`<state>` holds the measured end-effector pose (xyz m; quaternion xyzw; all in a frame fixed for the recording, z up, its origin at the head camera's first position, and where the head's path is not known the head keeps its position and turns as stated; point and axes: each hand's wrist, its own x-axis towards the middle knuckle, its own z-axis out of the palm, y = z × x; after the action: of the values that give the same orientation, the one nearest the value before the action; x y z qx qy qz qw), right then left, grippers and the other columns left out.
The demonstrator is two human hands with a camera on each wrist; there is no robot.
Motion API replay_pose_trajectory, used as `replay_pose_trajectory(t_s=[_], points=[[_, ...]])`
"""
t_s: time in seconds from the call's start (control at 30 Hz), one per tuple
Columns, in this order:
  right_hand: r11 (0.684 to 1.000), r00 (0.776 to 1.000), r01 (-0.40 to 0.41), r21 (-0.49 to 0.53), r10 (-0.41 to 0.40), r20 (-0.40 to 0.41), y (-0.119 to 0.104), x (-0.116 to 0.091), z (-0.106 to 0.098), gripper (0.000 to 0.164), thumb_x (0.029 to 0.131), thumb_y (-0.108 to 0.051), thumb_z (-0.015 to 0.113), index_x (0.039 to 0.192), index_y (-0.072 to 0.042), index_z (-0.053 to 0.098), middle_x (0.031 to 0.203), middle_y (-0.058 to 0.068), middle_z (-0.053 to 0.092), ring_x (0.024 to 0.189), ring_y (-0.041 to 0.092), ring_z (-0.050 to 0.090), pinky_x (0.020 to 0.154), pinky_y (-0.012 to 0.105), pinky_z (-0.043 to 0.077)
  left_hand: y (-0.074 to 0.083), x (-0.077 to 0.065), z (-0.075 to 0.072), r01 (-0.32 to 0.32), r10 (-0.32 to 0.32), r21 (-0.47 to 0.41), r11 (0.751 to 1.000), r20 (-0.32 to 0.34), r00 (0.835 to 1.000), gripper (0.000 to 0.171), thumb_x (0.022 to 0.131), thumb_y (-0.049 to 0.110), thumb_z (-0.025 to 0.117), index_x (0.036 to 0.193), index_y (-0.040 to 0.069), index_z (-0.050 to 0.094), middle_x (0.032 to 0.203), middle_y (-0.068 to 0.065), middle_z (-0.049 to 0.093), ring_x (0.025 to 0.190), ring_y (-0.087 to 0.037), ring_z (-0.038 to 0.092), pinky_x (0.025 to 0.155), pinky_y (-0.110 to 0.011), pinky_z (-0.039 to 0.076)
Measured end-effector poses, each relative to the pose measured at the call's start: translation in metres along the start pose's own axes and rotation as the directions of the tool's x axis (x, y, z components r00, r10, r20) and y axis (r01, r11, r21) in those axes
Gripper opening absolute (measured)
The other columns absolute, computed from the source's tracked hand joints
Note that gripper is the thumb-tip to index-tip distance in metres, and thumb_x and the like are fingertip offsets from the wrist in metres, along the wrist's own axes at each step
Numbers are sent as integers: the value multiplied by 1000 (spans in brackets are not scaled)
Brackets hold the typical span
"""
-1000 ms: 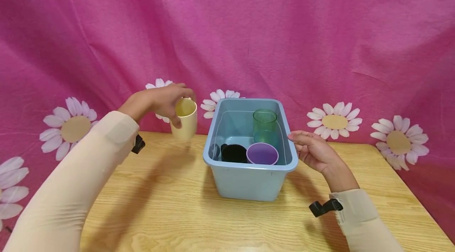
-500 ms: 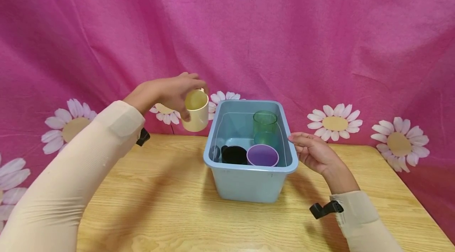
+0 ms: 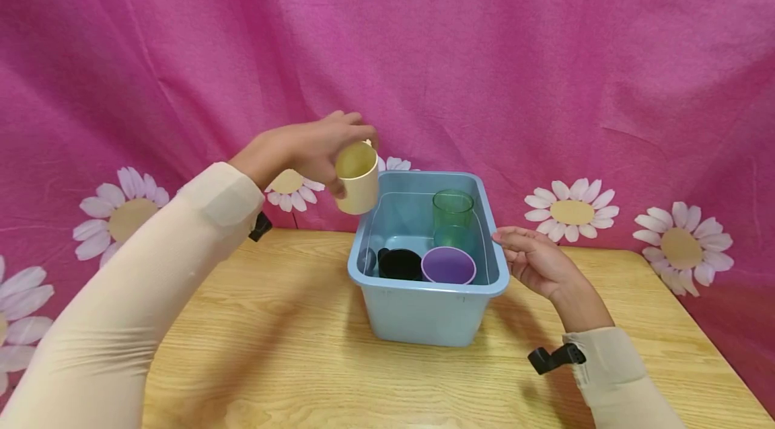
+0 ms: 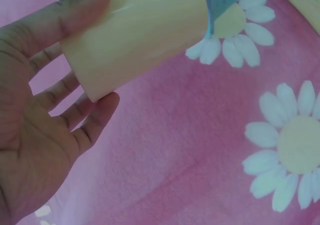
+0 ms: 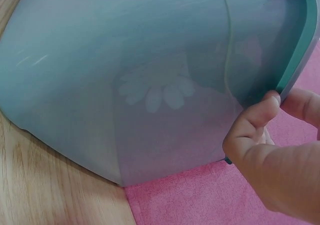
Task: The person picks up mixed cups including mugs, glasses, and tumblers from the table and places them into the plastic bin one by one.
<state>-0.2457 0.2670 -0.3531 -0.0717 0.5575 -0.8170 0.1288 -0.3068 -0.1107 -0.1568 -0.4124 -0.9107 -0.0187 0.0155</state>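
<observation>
My left hand (image 3: 323, 146) grips a pale yellow mug (image 3: 361, 191) by its upper part, thumb on the near side and fingers across the top. The mug hangs tilted in the air and overlaps the back left corner of a light blue plastic bin (image 3: 426, 313). In the left wrist view, thumb and fingers span the mug's smooth wall (image 4: 140, 32). My right hand (image 3: 539, 261) pinches the bin's right rim, thumb under the lip. Inside the bin are a green see-through glass (image 3: 453, 214), a black mug (image 3: 399, 263) and a purple cup (image 3: 448, 265).
The bin stands on a light wooden table (image 3: 290, 362). Close behind the table hangs a pink cloth (image 3: 484, 66) printed with white daisies. Small black wrist cameras (image 3: 556, 358) are strapped over the beige sleeves.
The left hand has carried the pale yellow mug right and upward, from beside the bin to its back left corner. The right hand stays on the rim, and the bin's contents are unmoved.
</observation>
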Motion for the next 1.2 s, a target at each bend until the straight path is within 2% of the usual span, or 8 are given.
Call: replay_pose_trajectory(t_s=[0.23,0.53,0.83,1.2], points=[[1000,1000,3,5,-3,6,1,1,0,22,103,-2,53,92,-10,71,85,2,75,80,11,73,74,25,59,8,11,4,-22,22,-21,1000,-11,1000,84,66,17,92,140,23,52,135,-4,46,125,-25,38,91,-46,51],[1000,1000,-3,-9,3,-5,0,0,3,19,103,-3,54,94,-10,69,86,1,75,78,10,73,74,25,59,8,24,23,-66,64,-34,997,-63,996,85,65,16,94,140,24,53,134,-2,45,122,-24,37,91,-42,51],[1000,1000,9,-16,-9,1,0,-3,1,22,103,-2,53,92,-11,70,84,0,74,77,10,72,73,25,58,8,40,37,-70,66,-44,997,-87,994,86,66,15,94,140,25,53,135,-2,46,123,-23,37,92,-42,51],[1000,1000,7,-14,-7,-2,-2,-6,4,21,103,-3,54,93,-10,70,85,1,76,79,11,74,74,26,59,5,56,59,-54,49,-69,996,-71,996,84,66,17,94,139,24,53,135,-2,46,122,-22,38,93,-41,50]])
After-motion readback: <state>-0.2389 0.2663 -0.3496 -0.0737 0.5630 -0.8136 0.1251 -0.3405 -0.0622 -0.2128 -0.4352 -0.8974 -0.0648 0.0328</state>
